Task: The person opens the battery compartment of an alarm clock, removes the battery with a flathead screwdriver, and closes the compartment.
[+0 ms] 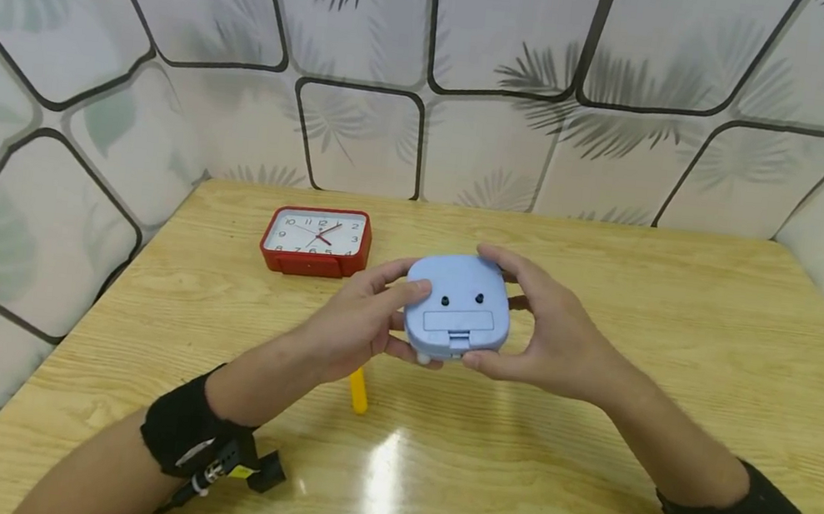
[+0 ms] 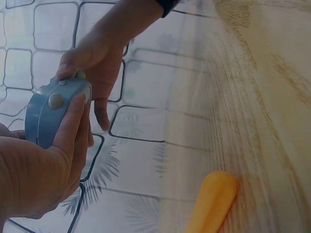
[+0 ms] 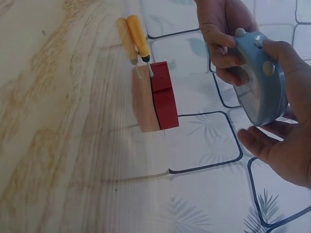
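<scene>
One light-blue clock (image 1: 464,278), held up over the wood-grain table (image 1: 708,313), knobs (image 1: 480,298) and battery cover (image 1: 459,321) facing the head camera. Left hand (image 1: 356,318): thumb on its back, fingers curled round the side. Right hand (image 1: 562,336): grips opposite side, thumb at lower edge. Red clock (image 1: 319,239) and orange-handled screwdriver (image 3: 138,36) lie on the tabletop.

Smooth plastic blue case (image 1: 461,306); glossy wood-grain tabletop (image 1: 510,468).
</scene>
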Action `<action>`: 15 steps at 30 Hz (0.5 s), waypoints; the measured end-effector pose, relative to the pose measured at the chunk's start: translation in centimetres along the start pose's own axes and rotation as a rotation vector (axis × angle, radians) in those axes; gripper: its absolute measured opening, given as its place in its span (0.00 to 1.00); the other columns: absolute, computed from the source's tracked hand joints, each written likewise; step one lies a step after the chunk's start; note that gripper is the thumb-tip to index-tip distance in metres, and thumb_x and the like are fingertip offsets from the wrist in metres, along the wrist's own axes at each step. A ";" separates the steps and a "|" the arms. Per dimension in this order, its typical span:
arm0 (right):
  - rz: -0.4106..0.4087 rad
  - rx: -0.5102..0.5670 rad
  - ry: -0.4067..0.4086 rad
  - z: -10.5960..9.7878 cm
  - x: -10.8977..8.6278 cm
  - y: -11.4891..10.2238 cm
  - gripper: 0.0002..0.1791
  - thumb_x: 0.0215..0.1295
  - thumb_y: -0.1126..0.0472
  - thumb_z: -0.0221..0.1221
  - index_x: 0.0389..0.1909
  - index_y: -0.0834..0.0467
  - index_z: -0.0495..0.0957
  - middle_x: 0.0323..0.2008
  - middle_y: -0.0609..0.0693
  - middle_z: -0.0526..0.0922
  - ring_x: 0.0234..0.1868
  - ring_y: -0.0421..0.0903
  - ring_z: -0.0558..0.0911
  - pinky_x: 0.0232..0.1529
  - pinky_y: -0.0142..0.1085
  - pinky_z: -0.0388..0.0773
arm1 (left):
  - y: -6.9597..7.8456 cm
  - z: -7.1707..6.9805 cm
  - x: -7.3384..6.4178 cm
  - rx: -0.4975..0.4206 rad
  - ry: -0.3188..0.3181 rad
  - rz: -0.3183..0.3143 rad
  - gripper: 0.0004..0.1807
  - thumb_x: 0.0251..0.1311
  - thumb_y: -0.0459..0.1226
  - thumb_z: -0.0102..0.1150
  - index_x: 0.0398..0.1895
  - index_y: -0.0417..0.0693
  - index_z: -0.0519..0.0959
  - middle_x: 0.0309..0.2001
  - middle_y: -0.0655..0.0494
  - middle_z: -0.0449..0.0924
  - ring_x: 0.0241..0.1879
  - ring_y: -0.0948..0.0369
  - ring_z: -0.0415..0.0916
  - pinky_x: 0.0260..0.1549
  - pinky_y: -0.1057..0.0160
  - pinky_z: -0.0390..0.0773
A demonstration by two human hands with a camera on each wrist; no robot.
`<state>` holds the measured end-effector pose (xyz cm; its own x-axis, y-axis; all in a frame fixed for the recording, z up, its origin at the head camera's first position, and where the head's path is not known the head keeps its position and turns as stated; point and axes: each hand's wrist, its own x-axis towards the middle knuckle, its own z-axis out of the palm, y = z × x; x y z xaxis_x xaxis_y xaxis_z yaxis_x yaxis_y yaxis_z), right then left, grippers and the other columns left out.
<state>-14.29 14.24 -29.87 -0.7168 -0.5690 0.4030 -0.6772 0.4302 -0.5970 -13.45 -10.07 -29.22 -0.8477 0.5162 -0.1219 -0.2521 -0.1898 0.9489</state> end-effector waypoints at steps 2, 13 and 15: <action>-0.041 -0.025 0.026 0.0 0.0 0.1 0.56 0.44 0.57 0.80 0.73 0.62 0.60 0.69 0.56 0.69 0.64 0.50 0.72 0.56 0.43 0.82 | -0.1 0.0 0.0 0.000 0.006 -0.002 0.24 0.77 0.36 0.43 0.74 0.45 0.61 0.47 0.47 0.83 0.35 0.56 0.87 0.38 0.52 0.88; -0.466 -0.174 0.294 0.1 0.3 -0.9 0.24 0.69 0.45 0.60 0.47 0.64 0.83 0.49 0.56 0.82 0.54 0.53 0.76 0.64 0.29 0.70 | -0.5 0.0 0.2 0.023 0.019 -0.009 0.24 0.78 0.37 0.43 0.74 0.46 0.62 0.56 0.36 0.78 0.38 0.55 0.87 0.38 0.51 0.87; -0.529 -0.180 0.309 0.1 0.2 -1.1 0.20 0.69 0.49 0.61 0.42 0.63 0.85 0.45 0.55 0.84 0.50 0.52 0.79 0.61 0.29 0.72 | -0.5 0.1 0.2 0.024 0.010 -0.004 0.23 0.78 0.37 0.43 0.73 0.45 0.62 0.55 0.35 0.78 0.37 0.55 0.87 0.37 0.51 0.88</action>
<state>-13.69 13.55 -29.18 -0.2750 -0.5202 0.8086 -0.9506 0.2733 -0.1474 -13.46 -9.82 -29.72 -0.8512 0.5089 -0.1284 -0.2443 -0.1677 0.9551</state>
